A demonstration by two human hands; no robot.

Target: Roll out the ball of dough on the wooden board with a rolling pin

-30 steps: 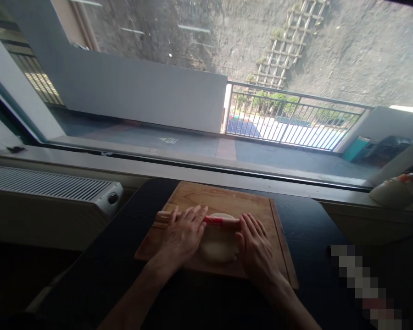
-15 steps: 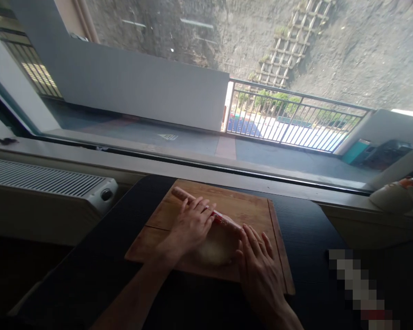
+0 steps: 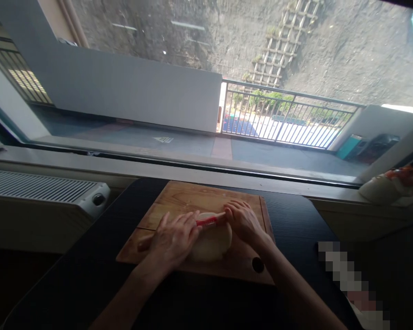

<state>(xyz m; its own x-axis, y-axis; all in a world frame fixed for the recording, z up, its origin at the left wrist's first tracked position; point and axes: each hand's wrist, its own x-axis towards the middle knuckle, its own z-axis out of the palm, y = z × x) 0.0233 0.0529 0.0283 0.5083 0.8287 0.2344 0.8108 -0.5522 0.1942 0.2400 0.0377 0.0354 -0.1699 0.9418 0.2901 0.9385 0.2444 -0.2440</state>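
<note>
A wooden rolling pin (image 3: 207,222) with a red label lies aslant across a flattened round of pale dough (image 3: 211,243). The dough rests on a wooden cutting board (image 3: 182,195). My left hand (image 3: 177,236) is closed over the pin's left part, fingers draped across it, and the pin's brown end sticks out beyond. Around the right end is my right hand (image 3: 241,217), with its fingers curled over the pin. The dough shows both behind and in front of the pin, and my left hand partly covers it.
Under the board is a black table (image 3: 292,229), and the board has a dark round hole (image 3: 258,265) near its front right corner. A white radiator (image 3: 55,188) stands at left, below the window sill (image 3: 179,172). A pale pot (image 3: 382,185) sits on the sill at right.
The pin has turned: its left end came nearer to me and its right end went farther away. My right hand moved forward and left; my left hand moved left and slightly nearer.
</note>
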